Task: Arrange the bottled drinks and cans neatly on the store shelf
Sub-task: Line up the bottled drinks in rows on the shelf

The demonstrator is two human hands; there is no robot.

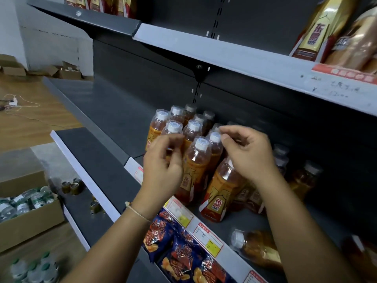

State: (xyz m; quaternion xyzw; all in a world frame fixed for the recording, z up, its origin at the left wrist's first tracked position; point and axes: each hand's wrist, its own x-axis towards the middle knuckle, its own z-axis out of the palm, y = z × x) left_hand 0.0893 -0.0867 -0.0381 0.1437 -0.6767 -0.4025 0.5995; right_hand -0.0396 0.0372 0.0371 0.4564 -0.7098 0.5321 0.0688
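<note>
Head view showed both hands raised over the bottled drinks (195, 160) clustered toward the front edge of the dark shelf (114, 111) — left hand (163, 168) and right hand (246, 152) loosely curled, holding nothing; one bottle (255, 248) lay toppled nearby.

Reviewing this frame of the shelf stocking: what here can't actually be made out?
Head view, the only one:
- Whether the left hand pinches anything: its fingers are motion-blurred.
- The bottle under the right hand: the hand covers its cap.
- Handwritten price on the upper shelf strip: too smudged to read.
- The lying bottle at lower right: the right forearm hides its far end.
- Back-row bottles: dim, labels hidden by front rows.
</note>
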